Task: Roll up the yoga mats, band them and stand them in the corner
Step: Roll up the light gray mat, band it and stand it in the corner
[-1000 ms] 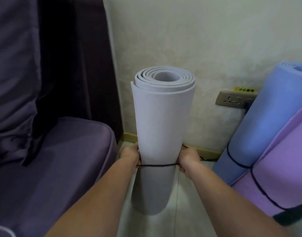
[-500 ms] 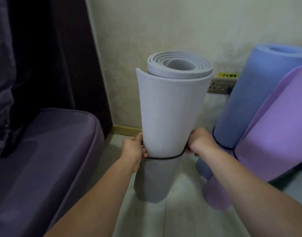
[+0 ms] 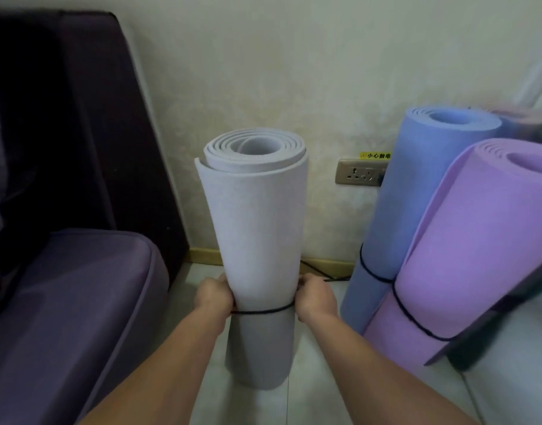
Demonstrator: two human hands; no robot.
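Banding the upright pale grey rolled foam yoga mat (image 3: pixel 257 240)
Both hands, left (image 3: pixel 213 294) and right (image 3: pixel 316 297), grip the thin black elastic band (image 3: pixel 263 311); if it slips, the roll could loosen and topple on the floor.

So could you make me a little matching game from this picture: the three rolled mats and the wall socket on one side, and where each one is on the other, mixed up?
Things:
1. grey mat
2. blue mat
3. purple mat
4. wall socket

Places or states:
A. on the wall, under a yellow sticker
B. farthest right, leaning, nearest the camera of the coloured pair
C. held upright on the floor between the left hand and the right hand
D. leaning against the wall, partly covering the socket's right end

Pairs: 1-C, 2-D, 3-B, 4-A
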